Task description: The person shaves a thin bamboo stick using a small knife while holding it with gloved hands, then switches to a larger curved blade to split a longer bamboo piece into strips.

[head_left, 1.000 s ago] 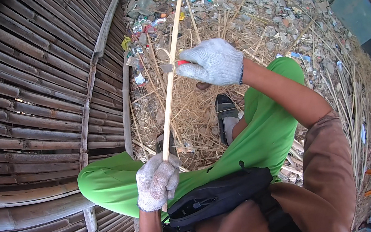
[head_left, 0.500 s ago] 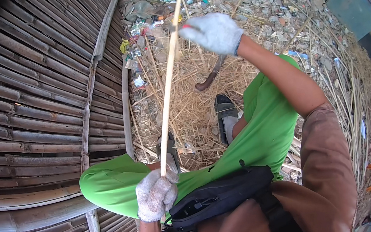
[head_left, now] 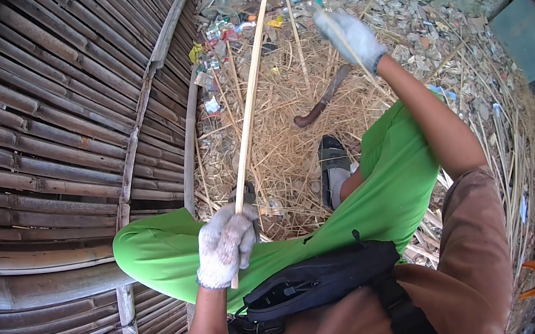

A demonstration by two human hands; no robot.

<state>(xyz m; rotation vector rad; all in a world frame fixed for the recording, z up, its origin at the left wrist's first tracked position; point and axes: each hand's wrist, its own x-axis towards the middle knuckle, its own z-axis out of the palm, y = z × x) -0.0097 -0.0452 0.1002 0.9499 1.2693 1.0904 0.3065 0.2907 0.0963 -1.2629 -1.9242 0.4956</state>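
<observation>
Your left hand (head_left: 224, 244), in a white knit glove, is clenched around the lower end of a long pale bamboo strip (head_left: 249, 93). The strip rises from that fist, tilted up and to the right, and runs out past the top edge of the view. Your fist sits over your left knee, in green trousers (head_left: 154, 242).

Your right hand (head_left: 350, 33), also gloved, is raised well apart from the left, beyond the right knee. It pinches a thin sliver (head_left: 363, 66) that slants down from the glove past the wrist; the grip itself is partly blurred.

On the straw-covered ground (head_left: 277, 138) between the strip and your right arm lies a curved blade tool with a dark handle (head_left: 323, 98). Your sandalled foot (head_left: 334, 160) rests just below it. A woven bamboo panel (head_left: 50, 144) fills the left side. A black pouch (head_left: 318, 277) hangs at your waist
</observation>
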